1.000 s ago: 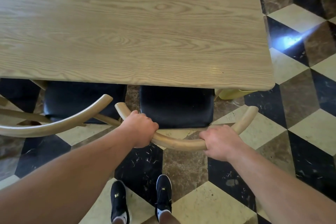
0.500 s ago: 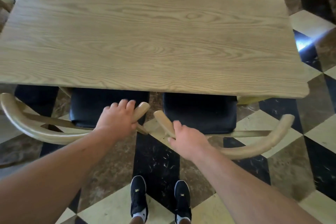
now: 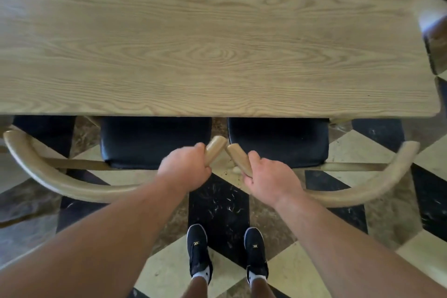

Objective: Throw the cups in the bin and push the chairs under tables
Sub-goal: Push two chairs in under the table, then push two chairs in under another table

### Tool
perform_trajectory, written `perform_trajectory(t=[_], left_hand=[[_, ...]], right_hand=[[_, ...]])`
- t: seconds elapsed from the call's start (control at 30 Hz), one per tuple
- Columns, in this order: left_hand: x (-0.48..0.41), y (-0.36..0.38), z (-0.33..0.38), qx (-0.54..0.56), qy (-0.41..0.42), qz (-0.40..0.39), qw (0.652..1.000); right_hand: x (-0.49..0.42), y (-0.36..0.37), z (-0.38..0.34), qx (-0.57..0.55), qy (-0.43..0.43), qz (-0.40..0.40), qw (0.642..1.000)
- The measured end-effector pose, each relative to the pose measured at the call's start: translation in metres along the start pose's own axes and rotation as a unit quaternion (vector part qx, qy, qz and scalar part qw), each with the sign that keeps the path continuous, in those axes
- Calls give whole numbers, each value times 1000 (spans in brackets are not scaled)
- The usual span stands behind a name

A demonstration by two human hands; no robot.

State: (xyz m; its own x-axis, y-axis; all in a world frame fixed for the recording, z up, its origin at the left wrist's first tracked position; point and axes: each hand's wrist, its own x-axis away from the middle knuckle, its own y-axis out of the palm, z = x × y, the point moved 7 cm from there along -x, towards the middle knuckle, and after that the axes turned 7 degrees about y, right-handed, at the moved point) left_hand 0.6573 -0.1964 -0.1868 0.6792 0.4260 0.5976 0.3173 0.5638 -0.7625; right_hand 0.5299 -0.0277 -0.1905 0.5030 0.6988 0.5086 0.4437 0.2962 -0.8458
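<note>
— Fingers (image 3: 202, 146) of the left hand (image 3: 185, 167) are closed around the inner end of the left chair's back rail (image 3: 215, 150), and the right hand (image 3: 268, 178) is wrapped the same way around the inner end of the right chair's back rail (image 3: 238, 157). Both hands hold wood, not air.

— Where are the chairs compared to the table (image 3: 217, 38)?

— The left chair (image 3: 60, 182) and the right chair (image 3: 377, 186) stand side by side at the table's near edge. Their black seats (image 3: 154, 143) are partly under the table top; the curved rails are outside of it, on the person's side. The two rail ends nearly meet, just in front of the table edge.

— How will they handle, you think?

— I judge them stiff and solid, bent wood with a padded seat, not fragile and not very heavy. The rail looks smooth, so a full closed grip is better than fingertips. But holding one end only can turn the chair instead of pushing it straight; the middle of the rail seems the safer place.

— And the cups?

— No cup and no bin is visible on or near the table.
</note>
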Motion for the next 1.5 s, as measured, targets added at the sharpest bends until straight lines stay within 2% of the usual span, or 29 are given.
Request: perform_trajectory(t=[0.4, 0.57, 0.67, 0.73, 0.8, 1.0, 1.2, 1.33, 1.5], left_hand=[[-1, 5, 4, 14, 14, 13, 1000], [10, -6, 14, -56, 8, -3, 998], [23, -21, 35, -169, 57, 5, 984], [34, -35, 57, -178, 99, 35, 978], [45, -51, 85, -165, 129, 45, 977], [75, -107, 242, -152, 202, 59, 966], [119, -136, 441, -185, 310, 78, 929], [158, -147, 569, -215, 363, 96, 902], [192, -146, 699, -243, 408, 104, 874]], right_hand=[[0, 1, 2, 4, 9, 9, 1000], [5, -4, 2, -10, 37, -10, 999], [22, -20, 0, -1, 20, 10, 1000], [47, -45, 9, -20, -4, 66, 998], [72, -69, 31, -27, -8, 85, 996], [159, -157, 165, -31, 66, 144, 987], [277, -244, 302, -37, 152, 203, 967], [361, -281, 390, -32, 219, 240, 945], [451, -303, 486, -61, 300, 242, 921]])
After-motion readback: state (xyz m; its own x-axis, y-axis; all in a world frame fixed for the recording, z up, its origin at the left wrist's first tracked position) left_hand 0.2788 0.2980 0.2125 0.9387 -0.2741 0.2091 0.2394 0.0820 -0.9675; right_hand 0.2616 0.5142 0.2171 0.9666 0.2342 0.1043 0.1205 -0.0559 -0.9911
